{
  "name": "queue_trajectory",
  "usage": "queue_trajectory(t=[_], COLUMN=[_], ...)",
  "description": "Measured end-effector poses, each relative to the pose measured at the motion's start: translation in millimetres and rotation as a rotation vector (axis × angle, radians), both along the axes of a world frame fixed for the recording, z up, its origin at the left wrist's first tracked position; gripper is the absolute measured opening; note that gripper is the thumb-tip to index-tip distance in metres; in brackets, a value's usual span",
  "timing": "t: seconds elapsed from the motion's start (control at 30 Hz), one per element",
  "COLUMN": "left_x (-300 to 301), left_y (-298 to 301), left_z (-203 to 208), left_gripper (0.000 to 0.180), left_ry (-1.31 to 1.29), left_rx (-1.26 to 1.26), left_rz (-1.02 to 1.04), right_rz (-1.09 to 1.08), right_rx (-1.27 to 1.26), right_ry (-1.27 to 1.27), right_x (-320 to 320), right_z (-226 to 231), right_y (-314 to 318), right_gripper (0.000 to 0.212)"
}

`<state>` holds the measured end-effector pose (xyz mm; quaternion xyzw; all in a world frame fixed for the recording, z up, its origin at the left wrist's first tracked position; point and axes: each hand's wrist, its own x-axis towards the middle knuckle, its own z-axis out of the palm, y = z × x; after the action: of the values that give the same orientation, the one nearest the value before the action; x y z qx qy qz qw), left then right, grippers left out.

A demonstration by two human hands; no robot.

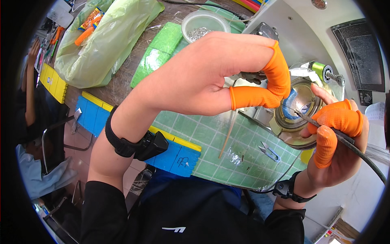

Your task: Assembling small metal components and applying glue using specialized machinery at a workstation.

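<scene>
My left hand [211, 77] is raised over the bench, thumb and forefinger in orange finger cots pinched together at a small blue part [290, 106] in front of a round metal fixture [298, 118]. My right hand [339, 134], also in orange cots, grips a thin dark tool with a cable [357, 149]; its fine tip points at the blue part. A black band sits on each wrist.
A green grid mat [211, 138] with small snips [269, 151] and a thin stick [228, 134] lies below. A clear round tub [204, 24], green foam pads [160, 51] and a green plastic bag [109, 40] sit behind. Another person sits at the left edge [32, 105].
</scene>
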<state>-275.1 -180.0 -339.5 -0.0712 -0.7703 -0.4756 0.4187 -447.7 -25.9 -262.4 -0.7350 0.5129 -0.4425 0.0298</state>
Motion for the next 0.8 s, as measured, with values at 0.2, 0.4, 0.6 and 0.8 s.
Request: queue_trajectory(t=[0.2, 0.4, 0.6, 0.8], left_x=[-1, 0, 0, -8], left_y=[0, 1, 2, 3], left_z=[0, -1, 0, 6], left_gripper=[0.018, 0.018, 0.017, 0.018], left_ry=[0.008, -0.006, 0.014, 0.0], left_rx=[-0.01, -0.001, 0.011, -0.02], left_rz=[0.002, -0.008, -0.008, -0.034], right_rz=[-0.035, -0.042, -0.086, -0.157], right_rx=[-0.012, 0.029, 0.053, 0.298], right_ry=[0.003, -0.061, 0.114, 0.114], right_x=[0, 2, -34, -46], right_z=[0, -1, 31, 58], right_y=[2, 5, 22, 114], right_gripper=[0.026, 0.032, 0.036, 0.038])
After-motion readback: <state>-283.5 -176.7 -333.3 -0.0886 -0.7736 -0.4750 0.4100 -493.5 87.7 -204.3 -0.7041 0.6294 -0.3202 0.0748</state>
